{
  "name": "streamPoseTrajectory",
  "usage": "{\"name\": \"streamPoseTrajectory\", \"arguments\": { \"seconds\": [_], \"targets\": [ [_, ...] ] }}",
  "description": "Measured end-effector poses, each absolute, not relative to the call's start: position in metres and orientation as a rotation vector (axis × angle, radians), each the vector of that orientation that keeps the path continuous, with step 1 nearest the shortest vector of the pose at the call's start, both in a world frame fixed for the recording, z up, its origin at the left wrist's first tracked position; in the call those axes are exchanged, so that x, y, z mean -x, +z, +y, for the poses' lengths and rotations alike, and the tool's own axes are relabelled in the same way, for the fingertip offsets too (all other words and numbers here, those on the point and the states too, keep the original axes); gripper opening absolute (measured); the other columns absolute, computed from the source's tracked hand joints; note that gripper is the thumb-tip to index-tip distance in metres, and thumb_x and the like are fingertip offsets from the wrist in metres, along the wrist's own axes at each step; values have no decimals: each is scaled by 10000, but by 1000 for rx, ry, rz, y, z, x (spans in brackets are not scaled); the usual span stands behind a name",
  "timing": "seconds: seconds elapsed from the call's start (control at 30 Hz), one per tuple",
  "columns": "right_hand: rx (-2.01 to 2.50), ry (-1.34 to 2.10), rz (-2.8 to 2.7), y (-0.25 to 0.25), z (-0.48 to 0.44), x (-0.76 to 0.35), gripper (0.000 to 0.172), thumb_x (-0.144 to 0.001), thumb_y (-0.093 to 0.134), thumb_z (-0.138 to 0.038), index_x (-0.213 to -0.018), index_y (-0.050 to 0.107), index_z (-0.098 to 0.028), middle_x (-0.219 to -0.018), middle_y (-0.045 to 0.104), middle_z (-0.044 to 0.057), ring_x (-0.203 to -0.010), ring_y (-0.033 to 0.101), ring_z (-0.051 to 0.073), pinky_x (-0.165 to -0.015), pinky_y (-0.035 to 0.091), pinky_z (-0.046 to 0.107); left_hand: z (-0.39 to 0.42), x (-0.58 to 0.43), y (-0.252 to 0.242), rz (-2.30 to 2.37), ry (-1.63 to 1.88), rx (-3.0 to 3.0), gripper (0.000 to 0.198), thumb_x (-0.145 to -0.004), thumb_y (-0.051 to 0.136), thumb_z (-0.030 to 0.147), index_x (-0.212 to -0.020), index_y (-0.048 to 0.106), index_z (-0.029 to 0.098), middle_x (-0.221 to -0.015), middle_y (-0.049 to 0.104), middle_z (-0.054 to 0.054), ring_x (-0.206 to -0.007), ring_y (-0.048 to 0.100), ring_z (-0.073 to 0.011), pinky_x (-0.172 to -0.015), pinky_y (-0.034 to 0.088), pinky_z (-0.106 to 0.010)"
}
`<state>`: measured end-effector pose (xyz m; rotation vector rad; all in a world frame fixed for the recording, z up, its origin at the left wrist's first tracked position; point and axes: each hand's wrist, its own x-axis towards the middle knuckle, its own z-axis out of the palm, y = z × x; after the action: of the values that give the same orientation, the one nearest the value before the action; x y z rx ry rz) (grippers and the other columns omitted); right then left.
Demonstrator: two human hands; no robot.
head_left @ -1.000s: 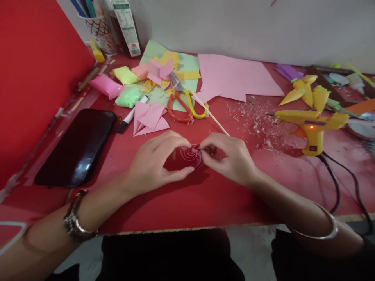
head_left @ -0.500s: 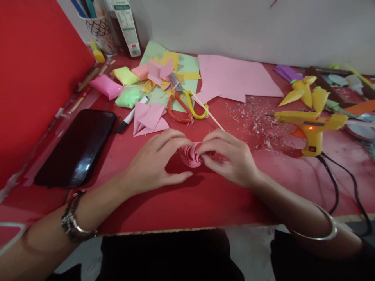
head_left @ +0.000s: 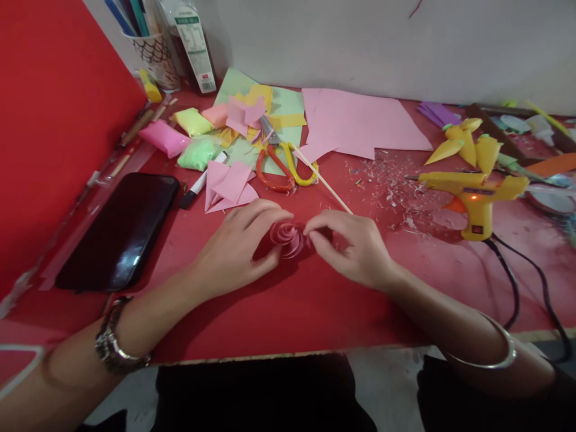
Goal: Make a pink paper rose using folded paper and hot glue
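Observation:
A coiled pink paper spiral (head_left: pixel 288 239) with several loose turns sits between my hands, just above the red tabletop (head_left: pixel 279 318). My left hand (head_left: pixel 245 243) curves around its left side, thumb below and fingers above, closed on it. At its right edge, my right hand (head_left: pixel 344 243) pinches the spiral's outer end between thumb and fingertips. Beyond my hands lie scissors (head_left: pixel 281 171) with one orange and one yellow handle, and a thin wooden stick (head_left: pixel 326 183). Folded pink paper pieces (head_left: pixel 230 185) are just past my left hand.
A yellow glue gun (head_left: pixel 477 195) with a lit orange light stands at right, its black cord running off the front edge. A black phone (head_left: pixel 119 231) lies at left. Pink paper (head_left: pixel 360 120), clay packets (head_left: pixel 164 138), a bottle (head_left: pixel 193 48) and a pen cup (head_left: pixel 155 57) are at the back.
The paper spiral has shifted slightly left and turned, its coils facing up more. My left thumb has closed in against it, and my right hand has moved slightly down and outward.

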<state>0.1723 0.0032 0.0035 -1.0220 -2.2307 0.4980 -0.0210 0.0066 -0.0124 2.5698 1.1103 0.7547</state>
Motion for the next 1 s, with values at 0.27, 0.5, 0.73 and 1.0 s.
{"name": "streamPoseTrajectory", "arguments": {
  "seconds": [0.27,0.5,0.73,1.0],
  "targets": [
    [1065,663,-2271,3,7,-174,312,-681,476,-82,-982,470,-165,-888,512,49,-769,504,132,-668,439,267,6,25,-8,1170,755,-2480,362,-738,374,124,-1099,398,137,-1086,471,-94,-1003,467,-197,-823,427,-329],
    [1002,781,-2424,-1,9,-173,448,-713,549,-182,-1135,396,-183,-1064,490,90,-1006,454,205,-855,392,389,5,26,-9,1233,557,-2393,489,-694,548,307,-1135,374,185,-1067,496,-64,-937,516,-201,-704,461,-278],
    [1044,778,-2465,-1,9,-171,303,-748,554,-211,-1030,453,-170,-923,508,48,-819,493,154,-723,423,301,5,24,-12,1089,577,-2389,450,-721,542,231,-1139,379,195,-1065,493,-61,-973,511,-183,-782,452,-278],
    [1009,747,-2478,-4,8,-169,174,-746,565,-203,-873,453,-159,-834,480,23,-738,490,126,-638,420,247,4,26,-12,909,536,-2399,491,-740,570,273,-1181,359,222,-1084,481,-59,-982,507,-187,-789,455,-270]
  ]
}}
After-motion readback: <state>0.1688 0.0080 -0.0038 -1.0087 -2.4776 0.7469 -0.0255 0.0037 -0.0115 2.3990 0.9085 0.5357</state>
